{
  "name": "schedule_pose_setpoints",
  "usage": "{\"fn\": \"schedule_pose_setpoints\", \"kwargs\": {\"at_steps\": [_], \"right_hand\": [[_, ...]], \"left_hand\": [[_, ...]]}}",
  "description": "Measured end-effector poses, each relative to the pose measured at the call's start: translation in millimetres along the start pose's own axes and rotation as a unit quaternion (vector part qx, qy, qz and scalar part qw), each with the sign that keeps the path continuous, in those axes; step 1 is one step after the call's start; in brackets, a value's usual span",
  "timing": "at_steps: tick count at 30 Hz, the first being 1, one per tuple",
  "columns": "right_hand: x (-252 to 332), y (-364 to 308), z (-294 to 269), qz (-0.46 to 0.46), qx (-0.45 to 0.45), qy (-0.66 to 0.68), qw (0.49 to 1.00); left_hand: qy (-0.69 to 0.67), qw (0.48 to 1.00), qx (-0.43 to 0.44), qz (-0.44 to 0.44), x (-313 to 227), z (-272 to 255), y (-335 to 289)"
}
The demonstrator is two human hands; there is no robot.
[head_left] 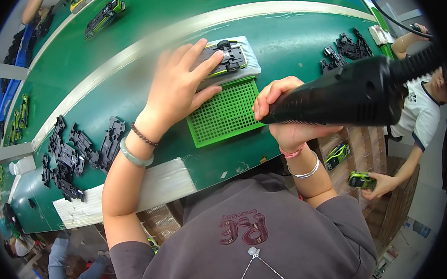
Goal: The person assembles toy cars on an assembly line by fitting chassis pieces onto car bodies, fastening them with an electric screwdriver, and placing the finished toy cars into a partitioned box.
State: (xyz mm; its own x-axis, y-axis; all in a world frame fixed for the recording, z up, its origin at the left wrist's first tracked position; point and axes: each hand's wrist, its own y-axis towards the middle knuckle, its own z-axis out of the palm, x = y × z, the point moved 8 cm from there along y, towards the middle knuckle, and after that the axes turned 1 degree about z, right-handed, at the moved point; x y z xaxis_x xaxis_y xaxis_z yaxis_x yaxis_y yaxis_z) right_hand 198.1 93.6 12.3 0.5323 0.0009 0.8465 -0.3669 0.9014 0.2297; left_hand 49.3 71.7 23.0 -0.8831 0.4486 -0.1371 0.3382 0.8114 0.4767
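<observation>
My left hand [180, 83] reaches over the left end of an upturned toy car [229, 57]. Its fingers are stretched and spread, with the index fingertip at the black chassis and the thumb over the green tray's edge. The car lies wheels up on a pale pad [251, 59]. My right hand [286, 112] is closed around a black electric screwdriver [339, 93] with a ribbed cable sleeve. The screwdriver's tip is hidden from view. Between my hands sits a green perforated tray [225, 111].
Black chassis parts [71, 156] are heaped at left, with more chassis parts [347, 47] at far right. A raised pale strip [137, 44] curves across the green table [154, 12]. Another toy car [105, 17] lies beyond it. At right, a co-worker's hand [379, 186] holds a green car.
</observation>
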Motion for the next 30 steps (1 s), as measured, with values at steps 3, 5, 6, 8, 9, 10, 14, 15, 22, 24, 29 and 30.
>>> {"fn": "schedule_pose_setpoints", "kwargs": {"at_steps": [3, 5, 6, 8, 9, 10, 14, 15, 22, 24, 29, 30], "right_hand": [[0.0, -0.9, -1.9, -0.002, -0.018, 0.028, 0.999], [-0.9, 0.0, -3.7, -0.002, -0.020, 0.038, 0.999], [0.2, -0.4, -4.3, -0.015, -0.007, 0.037, 0.999], [4.8, 0.9, -5.0, -0.030, 0.007, 0.038, 0.999], [9.1, 2.5, -4.8, -0.034, 0.010, 0.036, 0.999], [13.9, 4.5, -4.5, -0.037, 0.013, 0.035, 0.999], [41.3, 20.7, 10.5, -0.059, 0.069, 0.023, 0.996], [50.5, 27.0, 13.2, -0.085, 0.077, 0.017, 0.993], [52.1, 91.4, 28.4, -0.158, 0.028, -0.040, 0.986], [41.7, 97.6, 29.9, -0.140, 0.020, -0.068, 0.988], [24.9, 105.6, 25.6, -0.129, 0.017, -0.116, 0.985], [24.7, 106.5, 25.3, -0.128, 0.017, -0.116, 0.985]], "left_hand": [[0.001, 1.000, 0.001, 0.000, -0.6, -0.7, -0.2], [-0.001, 1.000, 0.003, -0.002, 0.0, 0.4, -0.4], [0.001, 1.000, 0.002, -0.002, -0.7, -0.1, -0.7], [-0.005, 1.000, 0.016, -0.019, 1.6, 1.3, -1.2], [-0.010, 1.000, 0.015, -0.017, 1.4, 1.2, -1.6], [-0.010, 1.000, 0.014, -0.018, 1.4, 0.6, -1.7], [-0.002, 1.000, 0.017, -0.021, 3.0, 0.3, -3.0], [-0.008, 1.000, 0.017, -0.020, 2.9, 1.7, -1.8], [0.004, 1.000, 0.010, -0.010, 0.5, 0.4, -1.3], [0.000, 1.000, 0.012, -0.014, 1.0, 0.9, -1.5], [0.006, 1.000, 0.017, -0.018, 2.0, 2.0, -2.2], [0.006, 1.000, 0.016, -0.017, 2.0, 2.1, -2.5]]}}
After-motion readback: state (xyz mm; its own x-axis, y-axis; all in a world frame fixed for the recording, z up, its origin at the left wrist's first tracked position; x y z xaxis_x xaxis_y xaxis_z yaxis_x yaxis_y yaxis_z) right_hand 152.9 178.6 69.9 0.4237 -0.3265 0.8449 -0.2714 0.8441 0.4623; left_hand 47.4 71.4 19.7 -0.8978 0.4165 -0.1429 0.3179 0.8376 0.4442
